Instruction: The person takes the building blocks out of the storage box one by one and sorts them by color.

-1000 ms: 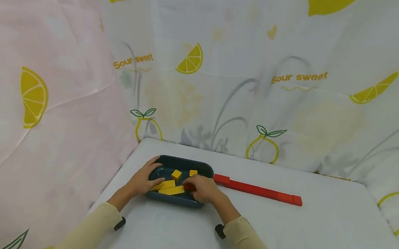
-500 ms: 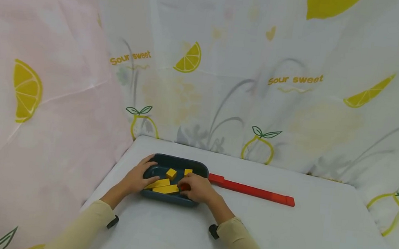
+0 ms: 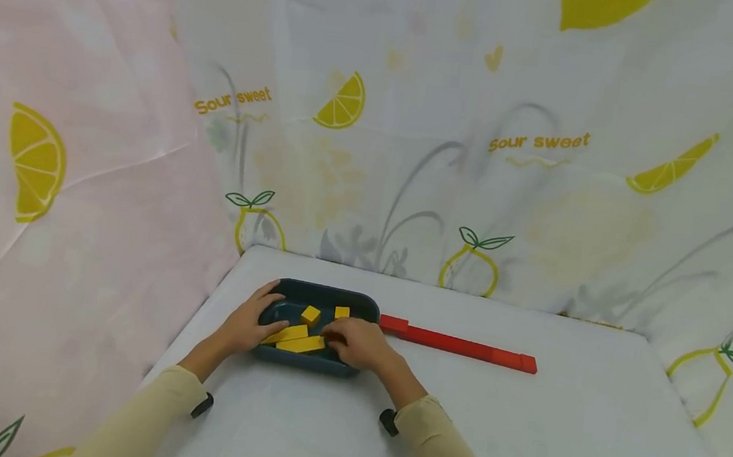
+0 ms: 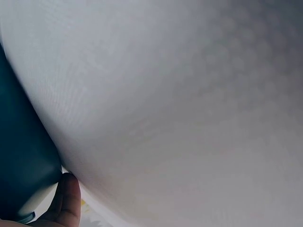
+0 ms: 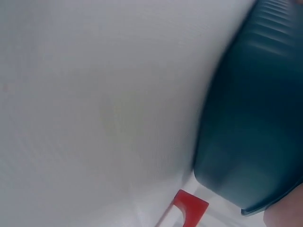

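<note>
A dark teal tray (image 3: 310, 362) sits on the white-covered table. My left hand (image 3: 245, 326) holds its left end, thumb over the rim; in the left wrist view a finger (image 4: 70, 198) lies at the tray's corner. My right hand (image 3: 360, 342) reaches over the right end with fingers curled around a red block (image 3: 331, 337), mostly hidden by them. In the tray lie two yellow cubes, one nearer the middle (image 3: 310, 316) and a farther yellow cube (image 3: 342, 312), plus two long yellow blocks, the front one being the yellow block (image 3: 301, 344) by my right fingertips.
A line of red blocks (image 3: 455, 343) runs rightward from beside the tray's right end. In the right wrist view a red block (image 5: 191, 207) shows just off the tray wall (image 5: 251, 118). Lemon-printed cloth (image 3: 412, 188) hangs behind the table and a pinkish cloth (image 3: 115, 230) at left.
The head view has turned slightly right, so everything appears farther left. Less of the red block shows between my right fingers than before. My left hand keeps its place on the tray.
</note>
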The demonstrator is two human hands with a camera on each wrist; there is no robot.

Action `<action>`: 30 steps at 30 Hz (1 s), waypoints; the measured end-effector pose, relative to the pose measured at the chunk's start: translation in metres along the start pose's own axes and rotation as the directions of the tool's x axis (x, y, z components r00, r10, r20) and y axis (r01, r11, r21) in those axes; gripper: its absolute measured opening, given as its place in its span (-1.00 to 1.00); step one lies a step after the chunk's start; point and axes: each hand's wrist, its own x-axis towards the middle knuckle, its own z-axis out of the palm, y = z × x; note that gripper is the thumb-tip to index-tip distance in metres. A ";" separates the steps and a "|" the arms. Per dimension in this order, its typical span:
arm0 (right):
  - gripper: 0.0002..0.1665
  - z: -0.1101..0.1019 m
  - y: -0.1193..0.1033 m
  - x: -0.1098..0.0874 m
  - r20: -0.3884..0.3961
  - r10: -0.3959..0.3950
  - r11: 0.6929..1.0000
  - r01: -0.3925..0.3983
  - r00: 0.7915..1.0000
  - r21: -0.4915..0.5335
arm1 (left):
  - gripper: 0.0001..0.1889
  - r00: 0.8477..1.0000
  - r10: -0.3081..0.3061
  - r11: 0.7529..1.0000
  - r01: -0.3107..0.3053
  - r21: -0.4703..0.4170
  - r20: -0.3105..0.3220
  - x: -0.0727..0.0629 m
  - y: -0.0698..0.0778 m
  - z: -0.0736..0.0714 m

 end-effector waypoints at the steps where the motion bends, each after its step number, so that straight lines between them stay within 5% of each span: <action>1: -0.63 -0.001 0.000 0.000 -0.003 0.009 1.000 -0.009 1.000 0.007 | -0.33 1.000 0.001 1.000 -0.001 0.001 -0.004 0.000 0.000 -0.001; 7: -0.42 -0.005 -0.001 0.003 -0.021 0.071 0.995 -0.070 0.997 0.074 | -0.34 1.000 -0.003 1.000 0.003 0.004 -0.011 0.002 0.000 -0.005; 17: -0.52 -0.003 0.000 0.000 -0.114 0.067 0.995 -0.058 0.991 0.080 | -0.34 1.000 -0.015 1.000 0.015 0.003 0.004 0.002 -0.001 -0.005; 23: -0.49 -0.002 0.007 -0.005 -0.205 0.042 0.982 -0.002 0.978 0.190 | -0.33 1.000 -0.021 1.000 0.021 0.003 0.014 0.001 0.000 -0.001; 30: -0.53 -0.017 0.010 -0.014 -0.215 0.082 0.930 0.003 0.973 0.367 | -0.33 1.000 -0.027 1.000 0.027 0.016 0.016 0.001 0.003 0.001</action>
